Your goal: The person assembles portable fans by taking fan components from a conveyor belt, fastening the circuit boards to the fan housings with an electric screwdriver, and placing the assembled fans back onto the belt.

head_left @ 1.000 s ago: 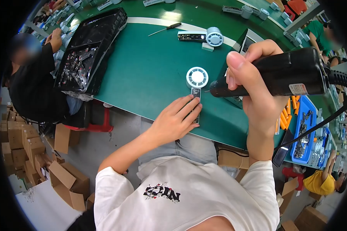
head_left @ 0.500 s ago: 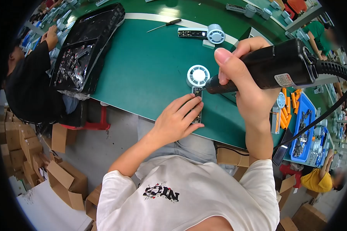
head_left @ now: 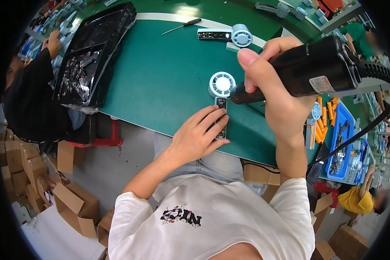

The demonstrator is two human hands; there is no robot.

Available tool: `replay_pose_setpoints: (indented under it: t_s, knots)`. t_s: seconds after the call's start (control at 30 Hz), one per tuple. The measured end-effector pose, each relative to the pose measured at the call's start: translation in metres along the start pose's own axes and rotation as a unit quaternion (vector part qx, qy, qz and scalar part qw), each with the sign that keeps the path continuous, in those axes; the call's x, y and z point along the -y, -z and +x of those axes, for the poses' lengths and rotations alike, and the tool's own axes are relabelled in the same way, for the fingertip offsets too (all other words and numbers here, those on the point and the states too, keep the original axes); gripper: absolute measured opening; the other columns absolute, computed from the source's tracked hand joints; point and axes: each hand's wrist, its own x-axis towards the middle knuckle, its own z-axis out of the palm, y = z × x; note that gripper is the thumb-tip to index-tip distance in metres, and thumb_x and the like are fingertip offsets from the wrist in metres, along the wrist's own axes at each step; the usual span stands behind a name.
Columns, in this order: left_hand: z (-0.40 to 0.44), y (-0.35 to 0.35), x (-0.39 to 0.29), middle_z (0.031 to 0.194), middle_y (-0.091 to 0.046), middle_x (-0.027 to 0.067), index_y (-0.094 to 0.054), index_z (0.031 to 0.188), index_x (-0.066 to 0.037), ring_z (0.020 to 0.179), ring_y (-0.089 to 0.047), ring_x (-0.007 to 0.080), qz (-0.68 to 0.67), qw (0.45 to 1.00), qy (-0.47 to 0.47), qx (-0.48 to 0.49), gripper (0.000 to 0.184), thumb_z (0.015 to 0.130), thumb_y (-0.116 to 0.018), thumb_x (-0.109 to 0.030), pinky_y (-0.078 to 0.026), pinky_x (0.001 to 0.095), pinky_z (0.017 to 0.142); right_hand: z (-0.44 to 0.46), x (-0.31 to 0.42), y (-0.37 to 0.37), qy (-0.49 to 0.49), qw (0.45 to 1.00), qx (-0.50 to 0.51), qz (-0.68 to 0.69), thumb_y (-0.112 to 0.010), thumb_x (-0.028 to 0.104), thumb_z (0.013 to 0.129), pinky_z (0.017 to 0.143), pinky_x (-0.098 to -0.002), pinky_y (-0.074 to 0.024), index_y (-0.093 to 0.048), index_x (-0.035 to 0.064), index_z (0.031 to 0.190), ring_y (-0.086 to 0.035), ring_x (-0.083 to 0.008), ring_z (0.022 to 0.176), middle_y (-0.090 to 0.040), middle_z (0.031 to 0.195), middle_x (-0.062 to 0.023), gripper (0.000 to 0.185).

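Observation:
A light-blue handheld fan lies on the green bench mat, its round grille away from me and its handle pointing towards me. The handle is open and shows a dark circuit board. My left hand holds the handle down, fingers across the board and thumb by the lower end, hiding part of it. Wrapped in my right hand is a black electric screwdriver, tilted, with its nose beside the joint of grille and handle. Whether its bit touches a screw I cannot tell.
Farther back lie a second open fan and a small screwdriver. A black tray of small parts stands left. Orange battery cells and a blue bin are right, under the power cord. Co-workers sit on both sides.
The view has shifted very slightly. Both hands, the fan and the electric screwdriver keep nearly the same places relative to each other.

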Motion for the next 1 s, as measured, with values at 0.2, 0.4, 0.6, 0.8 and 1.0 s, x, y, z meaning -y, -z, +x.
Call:
replay_pose_setpoints:
  t_s: [0.2, 0.4, 0.6, 0.8, 1.0]
  knots:
    - [0.000, 0.002, -0.002, 0.126, -0.057, 0.0122, -0.063, 0.116, 0.000, 0.121, -0.053, 0.0302, -0.002, 1.000, 0.005, 0.000, 0.050, 0.080, -0.075, -0.033, -0.052, 0.0401, 0.094, 0.000, -0.017, -0.007, 0.049, 0.999, 0.021, -0.003, -0.073, 0.000, 0.082, 0.047, -0.0207, -0.0391, -0.054, 0.0034, 0.080, -0.052, -0.0056, 0.049, -0.053, 0.060, 0.0005, 0.020]
    - [-0.001, 0.003, -0.004, 0.127, -0.057, 0.0124, -0.063, 0.117, 0.000, 0.120, -0.053, 0.0300, -0.008, 1.000, 0.013, 0.003, 0.050, 0.081, -0.075, -0.033, -0.053, 0.0396, 0.093, -0.002, -0.018, -0.006, 0.054, 0.997, 0.055, 0.004, -0.074, 0.002, 0.083, 0.046, -0.0199, -0.0401, -0.054, 0.0038, 0.080, -0.051, -0.0041, 0.050, -0.054, 0.061, 0.0012, 0.021]
    - [0.001, 0.017, -0.006, 0.128, -0.056, 0.0127, -0.062, 0.120, 0.001, 0.117, -0.054, 0.0312, -0.033, 0.999, 0.011, 0.035, 0.051, 0.079, -0.077, -0.026, -0.053, 0.0396, 0.091, -0.004, -0.015, -0.006, 0.077, 0.989, 0.125, 0.028, -0.077, 0.003, 0.082, 0.046, -0.0196, -0.0412, -0.055, 0.0051, 0.082, -0.053, -0.0048, 0.052, -0.055, 0.064, 0.0012, 0.021]
    - [0.010, 0.004, -0.015, 0.124, -0.058, 0.0136, -0.065, 0.118, -0.002, 0.110, -0.054, 0.0345, -0.047, 0.998, 0.037, -0.004, 0.053, 0.071, -0.083, -0.018, -0.051, 0.0431, 0.089, 0.007, 0.034, 0.045, 0.008, 0.994, -0.093, 0.049, -0.074, 0.000, 0.078, 0.050, -0.0270, -0.0396, -0.057, 0.0007, 0.088, -0.050, -0.0133, 0.049, -0.052, 0.062, -0.0037, 0.020]
    - [0.029, -0.029, -0.029, 0.126, -0.057, 0.0119, -0.067, 0.115, -0.003, 0.116, -0.051, 0.0356, -0.013, 0.986, 0.131, -0.107, 0.050, 0.069, -0.084, -0.014, -0.051, 0.0443, 0.090, 0.017, 0.036, 0.080, 0.042, 0.990, -0.134, -0.013, -0.073, -0.003, 0.076, 0.052, -0.0286, -0.0384, -0.058, -0.0020, 0.085, -0.047, -0.0148, 0.050, -0.046, 0.059, -0.0044, 0.017]
